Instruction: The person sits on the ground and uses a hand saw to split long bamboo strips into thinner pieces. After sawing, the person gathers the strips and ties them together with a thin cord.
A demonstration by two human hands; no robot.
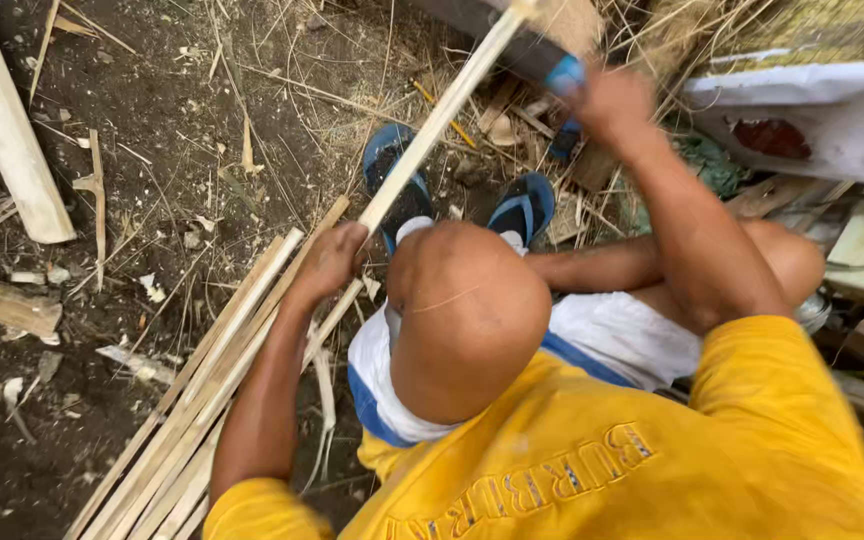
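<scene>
Bamboo strip (432, 130) runs diagonally over the raised knee, clamped low in the closed left hand (330, 262). Right hand (612, 100), blurred, is closed on a blue-handled blade (552, 62) near the strip's upper end. Judged step: shaving the strip. Next stroke requires a firm left-hand hold, with the blade directed away from the sandalled feet (452, 195).

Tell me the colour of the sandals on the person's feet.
Blue sandals with dark insoles, seen best in the head view.
</scene>
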